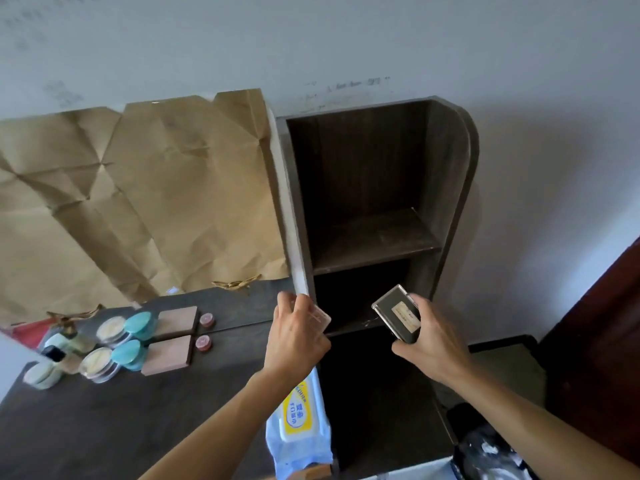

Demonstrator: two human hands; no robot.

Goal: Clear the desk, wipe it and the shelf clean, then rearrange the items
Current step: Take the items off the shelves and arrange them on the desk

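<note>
Your left hand (298,341) pinches a flat clear case (321,319) by its near edge, fingers curled over it. Much of it sits behind your fingers, and what it holds is too blurred to read. Your right hand (431,341) grips a dark case (398,315) with a pale label, thumb at its near end and fingers round the far side; the label's print cannot be made out.

Both hands hold their cases just in front of the shelf (450,202), level with its lower opening, whose inside is too dark to see into. Beneath your left wrist a pack of wipes (298,424) lies at the right edge of the desk (156,420), its near end cut off by the frame.

Well to the left of your left hand stand jars (133,351) with teal lids, wooden blocks (168,355) and two small pink round things (202,342). They appear in matching pairs; whether a mirror doubles them cannot be told. Below your right forearm a dark bag (491,445) shows, mostly cropped.
</note>
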